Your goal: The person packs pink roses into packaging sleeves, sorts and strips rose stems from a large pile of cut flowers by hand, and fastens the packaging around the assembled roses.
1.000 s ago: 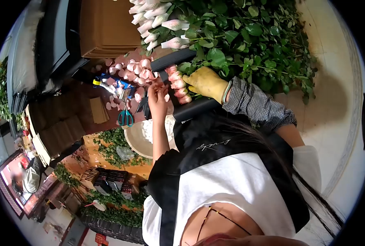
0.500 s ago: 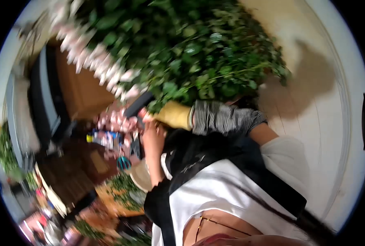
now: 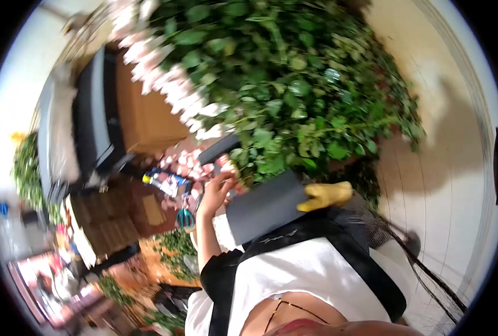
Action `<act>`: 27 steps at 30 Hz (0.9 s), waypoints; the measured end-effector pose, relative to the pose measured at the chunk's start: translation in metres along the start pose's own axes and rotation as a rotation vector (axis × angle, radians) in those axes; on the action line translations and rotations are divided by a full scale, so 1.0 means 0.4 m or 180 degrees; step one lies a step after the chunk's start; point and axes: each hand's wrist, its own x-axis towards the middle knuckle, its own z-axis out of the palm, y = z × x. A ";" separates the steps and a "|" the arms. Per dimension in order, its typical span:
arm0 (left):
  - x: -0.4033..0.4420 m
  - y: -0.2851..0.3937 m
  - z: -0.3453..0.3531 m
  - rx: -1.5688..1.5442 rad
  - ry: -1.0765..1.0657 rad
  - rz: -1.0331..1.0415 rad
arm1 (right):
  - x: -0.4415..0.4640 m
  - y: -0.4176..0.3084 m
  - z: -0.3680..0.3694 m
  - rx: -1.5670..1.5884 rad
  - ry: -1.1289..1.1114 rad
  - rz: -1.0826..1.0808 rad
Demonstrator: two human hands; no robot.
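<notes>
The gloved right hand (image 3: 328, 197) grips one edge of a dark sheet (image 3: 267, 205), which spreads left from that hold toward the pink roses (image 3: 226, 164). The bare left hand (image 3: 214, 195) is at the roses — whether closed on them, I cannot tell. A lopsided pull by the glove could crease the sheet — or bruise them.

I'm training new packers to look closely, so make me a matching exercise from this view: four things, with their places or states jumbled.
Things
1. Teal-handled scissors
2. Flat, dark grey rectangular sheet
3. The person's right hand
4. The person's left hand

Places or states
A. Covered by a yellow glove
B. Just left of the bare forearm in the picture
C. Ungloved, close to the small pink blooms
D. Between the two hands

Right pairs: 1-B, 2-D, 3-A, 4-C
</notes>
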 end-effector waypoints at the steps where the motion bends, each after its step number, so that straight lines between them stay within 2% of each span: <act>1: -0.005 -0.005 -0.004 -0.0453 -0.0074 -0.0194 | 0.007 -0.038 0.007 0.1274 -0.0432 -0.0650; 2: -0.001 -0.033 -0.006 -0.0928 -0.0147 0.0092 | 0.028 -0.085 0.018 0.1351 -0.0389 -0.1172; 3: -0.007 -0.027 -0.008 -0.1595 -0.0203 -0.0104 | 0.052 -0.136 0.024 0.1444 -0.0363 -0.1684; 4: -0.014 -0.014 -0.020 -0.1049 -0.0090 0.0016 | 0.075 -0.190 0.022 0.1315 -0.0338 -0.1505; 5: -0.033 -0.006 -0.026 -0.1162 -0.0028 0.0130 | 0.117 -0.235 0.021 0.0769 -0.0181 -0.1116; 7: -0.070 -0.029 -0.041 -0.0942 0.0296 -0.0115 | 0.242 -0.273 -0.007 -0.1545 0.0031 -0.0643; 8: -0.095 -0.049 -0.061 -0.1204 0.0507 0.0028 | 0.320 -0.218 -0.031 -0.2716 0.0473 -0.0961; 9: -0.120 -0.069 -0.089 -0.1441 0.0648 0.0177 | 0.380 -0.143 -0.068 -0.4129 0.0817 -0.0699; 10: -0.156 -0.091 -0.134 -0.1016 0.1118 0.0234 | 0.420 -0.094 -0.087 -0.4537 0.0781 -0.0523; 11: -0.214 -0.064 -0.182 -0.1288 0.1464 0.0090 | 0.436 -0.072 -0.094 -0.4956 0.0766 -0.0303; 13: -0.303 -0.132 -0.280 0.0013 0.2522 -0.0053 | 0.450 -0.079 -0.096 -0.5244 0.0585 -0.0198; 14: -0.330 -0.222 -0.334 0.0012 0.2929 -0.0169 | 0.451 -0.092 -0.077 -0.5395 0.0615 0.0009; 15: -0.365 -0.205 -0.375 0.0942 0.3302 -0.0709 | 0.459 -0.105 -0.076 -0.5356 0.0620 -0.0049; 16: -0.376 -0.272 -0.419 0.1509 0.3747 -0.0746 | 0.473 -0.127 -0.075 -0.5209 0.0492 0.0108; 17: -0.381 -0.346 -0.472 0.1419 0.3732 -0.0687 | 0.487 -0.145 -0.075 -0.5062 0.0406 0.0263; 18: -0.377 -0.409 -0.508 0.1764 0.3725 -0.1147 | 0.496 -0.137 -0.081 -0.5069 0.0469 0.0255; 19: -0.369 -0.561 -0.558 0.2339 0.3579 -0.1143 | 0.504 -0.137 -0.083 -0.5056 0.0615 0.0343; 21: -0.364 -0.630 -0.575 0.2654 0.3284 -0.1379 | 0.501 -0.135 -0.085 -0.4849 0.0524 0.0182; 22: -0.355 -0.605 -0.586 0.2491 0.2917 -0.1614 | 0.500 -0.128 -0.088 -0.4816 0.0563 0.0150; 23: -0.341 -0.664 -0.599 0.2541 0.2855 -0.1498 | 0.495 -0.128 -0.083 -0.4732 0.0610 0.0187; 25: -0.334 -0.599 -0.588 0.2510 0.2908 -0.1537 | 0.490 -0.137 -0.067 -0.4704 0.0718 0.0284; 27: -0.337 -0.534 -0.567 0.2892 0.3078 -0.1510 | 0.487 -0.125 -0.062 -0.4693 0.0793 0.0349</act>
